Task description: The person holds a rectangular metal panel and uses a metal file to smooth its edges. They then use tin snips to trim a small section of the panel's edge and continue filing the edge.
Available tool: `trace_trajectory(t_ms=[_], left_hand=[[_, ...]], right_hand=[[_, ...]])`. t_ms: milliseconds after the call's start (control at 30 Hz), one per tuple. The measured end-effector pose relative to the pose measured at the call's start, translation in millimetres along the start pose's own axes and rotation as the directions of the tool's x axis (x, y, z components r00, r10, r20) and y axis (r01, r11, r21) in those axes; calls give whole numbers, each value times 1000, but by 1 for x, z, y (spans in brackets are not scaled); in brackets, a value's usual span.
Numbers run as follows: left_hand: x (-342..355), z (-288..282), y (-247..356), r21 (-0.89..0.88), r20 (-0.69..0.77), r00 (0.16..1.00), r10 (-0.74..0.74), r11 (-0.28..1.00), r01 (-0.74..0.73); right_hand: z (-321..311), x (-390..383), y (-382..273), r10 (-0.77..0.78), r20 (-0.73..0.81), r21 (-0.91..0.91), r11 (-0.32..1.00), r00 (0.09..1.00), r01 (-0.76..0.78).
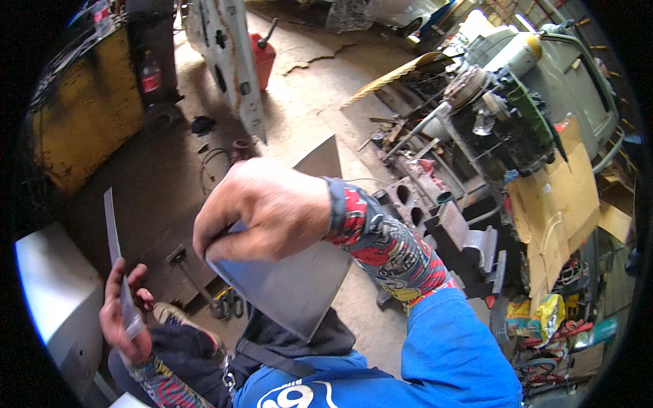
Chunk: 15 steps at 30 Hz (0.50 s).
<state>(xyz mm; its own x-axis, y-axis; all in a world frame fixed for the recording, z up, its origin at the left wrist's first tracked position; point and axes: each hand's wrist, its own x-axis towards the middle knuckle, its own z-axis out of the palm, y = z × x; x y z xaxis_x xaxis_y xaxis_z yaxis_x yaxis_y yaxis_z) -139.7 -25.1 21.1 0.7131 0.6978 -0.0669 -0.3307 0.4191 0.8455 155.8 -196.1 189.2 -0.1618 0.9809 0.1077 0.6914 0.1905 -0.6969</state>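
My right hand point(269, 214) is closed, with thumb and fingers pinching the edge of a grey metal sheet point(289, 285). The sheet hangs tilted over my lap, and a corner of it shows above my wrist. Off to the left, my left hand point(126, 323) grips a thin, flat, pale strip point(112, 228) between thumb and fingers. This strip stands nearly upright, its narrow end pointing away from me. The two pieces are apart. My right hand covers part of the sheet.
Close on my left is a light metal panel point(58, 285). A hammer-like tool point(194, 279) lies by my shoe. Ahead stand a perforated metal panel point(228, 61) and a red fuel can point(262, 61). Engine parts point(500, 112), scrap metal and cardboard point(558, 204) crowd the right side.
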Motion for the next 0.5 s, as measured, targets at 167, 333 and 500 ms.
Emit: trace_trajectory(t_ms=[167,333,500], left_hand=[[-100,23,109,-60,318,818,480,871,-488],[-149,13,141,-36,280,830,482,869,-493],[-145,8,104,82,-57,855,516,856,-511]], right_hand=[[76,44,-18,-146,228,-118,977,963,177],[176,79,-13,-133,405,-133,970,905,202],[224,82,11,-164,271,-175,961,949,216]])
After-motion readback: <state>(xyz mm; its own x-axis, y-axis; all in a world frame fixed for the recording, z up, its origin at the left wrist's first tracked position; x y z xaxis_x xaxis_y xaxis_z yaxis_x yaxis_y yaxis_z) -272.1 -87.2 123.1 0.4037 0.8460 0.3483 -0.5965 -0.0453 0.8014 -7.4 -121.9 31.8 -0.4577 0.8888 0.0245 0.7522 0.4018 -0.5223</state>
